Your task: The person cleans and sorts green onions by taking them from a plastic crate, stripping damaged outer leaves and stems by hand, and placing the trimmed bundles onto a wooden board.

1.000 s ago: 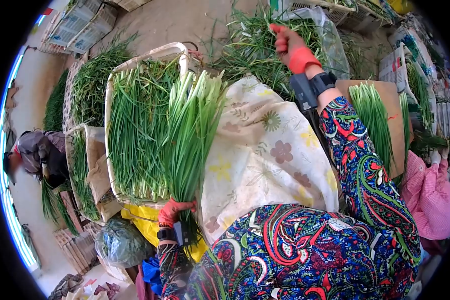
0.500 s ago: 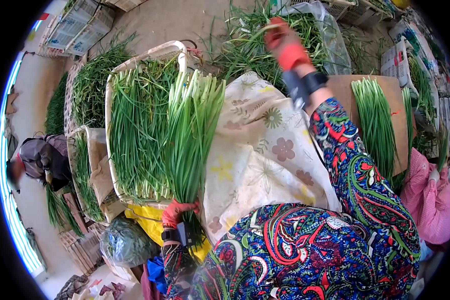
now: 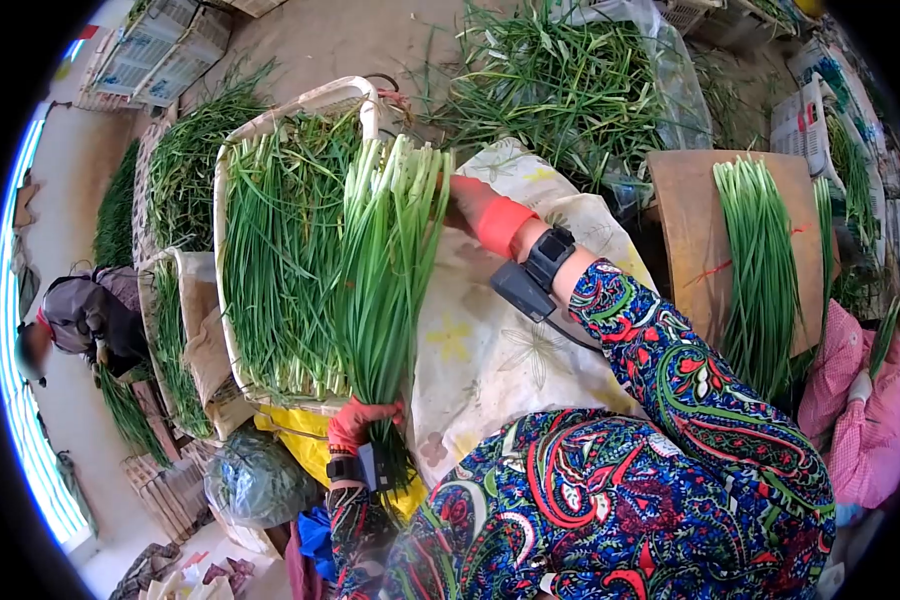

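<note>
The left hand (image 3: 364, 424) clamps its fingers round the bunch (image 3: 385, 270) by the crate (image 3: 220, 215); the right hand (image 3: 482, 212) is near its top, fingers unreadable; a slack left grip could let it splay

Brown floor (image 3: 355, 45) up top, and it's messy: stray blades lie scattered over it, and there's a tangled heap of greens (image 3: 560, 95), clear plastic sheet (image 3: 682, 90) along its right side, though whether the sheet runs underneath is hidden. Over to the big white basket (image 3: 370, 115), well filled: long greens (image 3: 285, 240) lie lengthwise in it, pale ends showing at the near edge. To its left, a smaller basket (image 3: 230, 415) carries more greens. And across on the right, a brown board (image 3: 685, 230)! A neat bunch (image 3: 760, 270) lies along it, white ends far, green tips hanging past the near edge.
</note>
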Action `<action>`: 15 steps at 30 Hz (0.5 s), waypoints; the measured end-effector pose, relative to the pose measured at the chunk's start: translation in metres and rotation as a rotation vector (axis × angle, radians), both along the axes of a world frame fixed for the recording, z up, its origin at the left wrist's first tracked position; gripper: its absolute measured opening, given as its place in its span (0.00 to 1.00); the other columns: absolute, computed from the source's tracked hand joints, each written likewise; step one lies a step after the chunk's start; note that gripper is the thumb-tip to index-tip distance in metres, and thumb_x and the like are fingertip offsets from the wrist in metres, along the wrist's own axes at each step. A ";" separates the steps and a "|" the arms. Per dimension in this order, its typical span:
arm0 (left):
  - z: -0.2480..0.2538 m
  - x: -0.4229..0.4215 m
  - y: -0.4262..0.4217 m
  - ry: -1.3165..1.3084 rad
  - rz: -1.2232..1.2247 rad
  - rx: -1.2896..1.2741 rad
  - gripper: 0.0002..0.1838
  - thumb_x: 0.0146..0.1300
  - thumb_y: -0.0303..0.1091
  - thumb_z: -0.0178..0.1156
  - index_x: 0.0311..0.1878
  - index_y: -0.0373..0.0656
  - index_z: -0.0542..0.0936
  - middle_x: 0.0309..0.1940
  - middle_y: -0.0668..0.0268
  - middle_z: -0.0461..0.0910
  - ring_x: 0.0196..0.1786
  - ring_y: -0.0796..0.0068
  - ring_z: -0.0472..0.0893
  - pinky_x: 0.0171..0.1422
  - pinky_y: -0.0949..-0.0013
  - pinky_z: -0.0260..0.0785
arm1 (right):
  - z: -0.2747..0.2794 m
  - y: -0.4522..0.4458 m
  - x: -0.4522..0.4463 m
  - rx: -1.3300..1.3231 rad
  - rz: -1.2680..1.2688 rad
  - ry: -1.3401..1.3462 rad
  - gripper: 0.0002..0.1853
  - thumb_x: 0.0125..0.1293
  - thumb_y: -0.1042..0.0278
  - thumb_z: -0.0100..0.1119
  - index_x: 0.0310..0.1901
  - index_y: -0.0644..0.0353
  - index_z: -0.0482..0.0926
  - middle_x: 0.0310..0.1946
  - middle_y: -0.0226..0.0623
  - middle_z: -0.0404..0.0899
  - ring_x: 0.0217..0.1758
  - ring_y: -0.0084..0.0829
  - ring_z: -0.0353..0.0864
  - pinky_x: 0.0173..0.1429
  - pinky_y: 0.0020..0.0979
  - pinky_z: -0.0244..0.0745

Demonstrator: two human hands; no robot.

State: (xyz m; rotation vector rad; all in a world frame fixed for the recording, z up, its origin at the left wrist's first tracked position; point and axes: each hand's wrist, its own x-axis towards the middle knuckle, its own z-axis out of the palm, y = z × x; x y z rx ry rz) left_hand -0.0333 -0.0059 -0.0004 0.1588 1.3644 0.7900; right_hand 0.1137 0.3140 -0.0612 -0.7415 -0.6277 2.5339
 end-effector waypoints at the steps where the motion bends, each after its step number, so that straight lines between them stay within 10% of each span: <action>1: 0.001 0.001 -0.002 0.005 0.020 -0.015 0.12 0.44 0.22 0.62 0.34 0.33 0.76 0.26 0.61 0.77 0.27 0.69 0.77 0.34 0.70 0.70 | -0.001 0.004 0.001 0.073 0.054 -0.104 0.19 0.61 0.54 0.50 0.50 0.56 0.72 0.43 0.33 0.76 0.45 0.30 0.75 0.54 0.33 0.68; 10: 0.010 0.007 0.006 0.078 -0.001 0.004 0.13 0.42 0.22 0.62 0.35 0.33 0.76 0.26 0.61 0.77 0.27 0.70 0.77 0.34 0.71 0.70 | 0.029 0.003 0.020 0.136 0.129 -0.162 0.17 0.57 0.60 0.56 0.48 0.55 0.74 0.42 0.29 0.76 0.46 0.24 0.75 0.56 0.28 0.66; 15: 0.010 0.008 0.007 0.092 -0.031 0.007 0.12 0.44 0.23 0.62 0.35 0.32 0.75 0.25 0.62 0.77 0.26 0.71 0.76 0.34 0.71 0.69 | 0.033 0.010 0.009 0.427 0.058 -0.432 0.12 0.53 0.55 0.61 0.32 0.54 0.81 0.23 0.26 0.77 0.23 0.22 0.71 0.27 0.24 0.62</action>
